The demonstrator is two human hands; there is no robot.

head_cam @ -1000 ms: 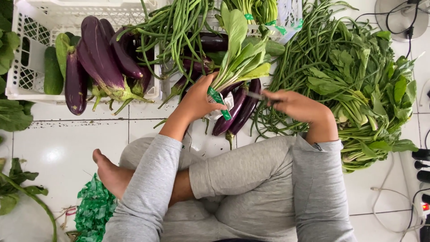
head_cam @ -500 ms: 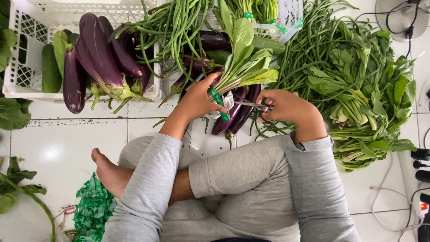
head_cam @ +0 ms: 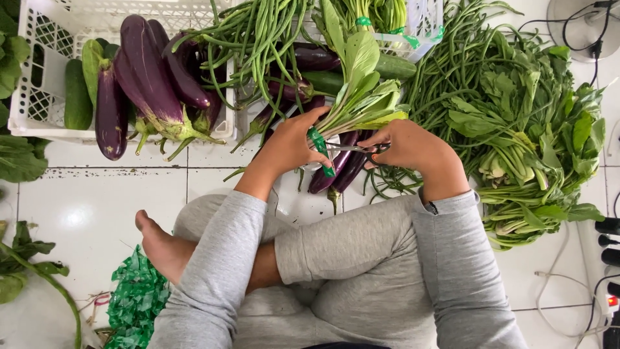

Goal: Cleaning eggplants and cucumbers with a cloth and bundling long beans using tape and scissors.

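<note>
Head view: white tiled floor [head_cam: 97, 194]; left hand [head_cam: 294, 142] clamps greens bunch [head_cam: 361, 97], right hand [head_cam: 407, 145] grips scissors [head_cam: 349, 148].

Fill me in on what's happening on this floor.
A person sits cross-legged on the tiles among vegetables. The left hand grips a bunch of greens by its green band; the right hand holds scissors at the band. Eggplants lie over a white crate, and more greens are piled at right.
</note>
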